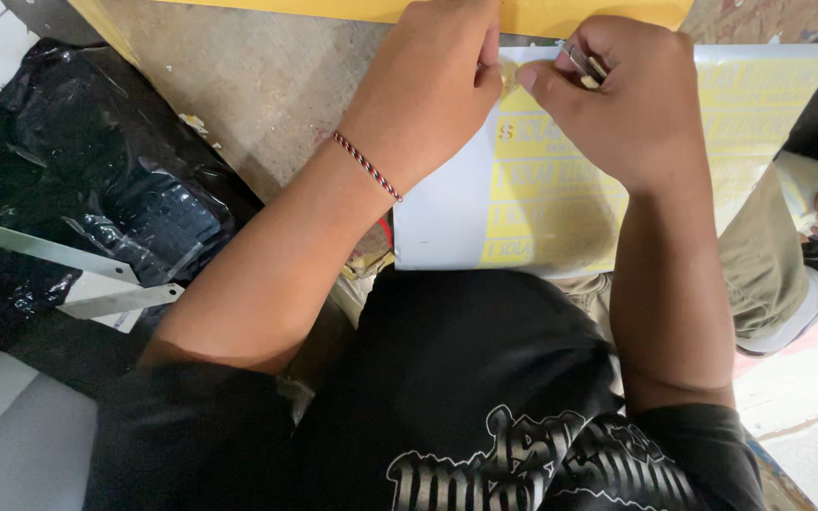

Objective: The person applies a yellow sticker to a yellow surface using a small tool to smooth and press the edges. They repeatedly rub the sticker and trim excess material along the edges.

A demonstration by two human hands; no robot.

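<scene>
1. The left hand [433, 90] sits at about 12 o'clock in the head view, its fingers pinched together on the top edge of a yellow vinyl sticker sheet [560, 189]; a braided cord bracelet [368, 167] circles that wrist.
2. The right hand [617, 95], just to the 3 o'clock side of the left and nearly touching it, is closed round a small metal tool [583, 62]. Whether it is tweezers or a blade, I cannot tell.
3. The sheet lies on the person's lap and the worn tabletop [267, 76], running from centre toward 2 o'clock. Its white backing shows bare along the 9 o'clock edge.
4. As a judgement, the work is at an early stage: both hands work only at the top corner, and the rows of yellow lettering below them look intact and unlifted.
5. At 9 o'clock, 2 white offcut strips [87, 279] rest on a crumpled black plastic bag [97, 161]. A yellow board [598, 11] lies along the 12 o'clock edge.
</scene>
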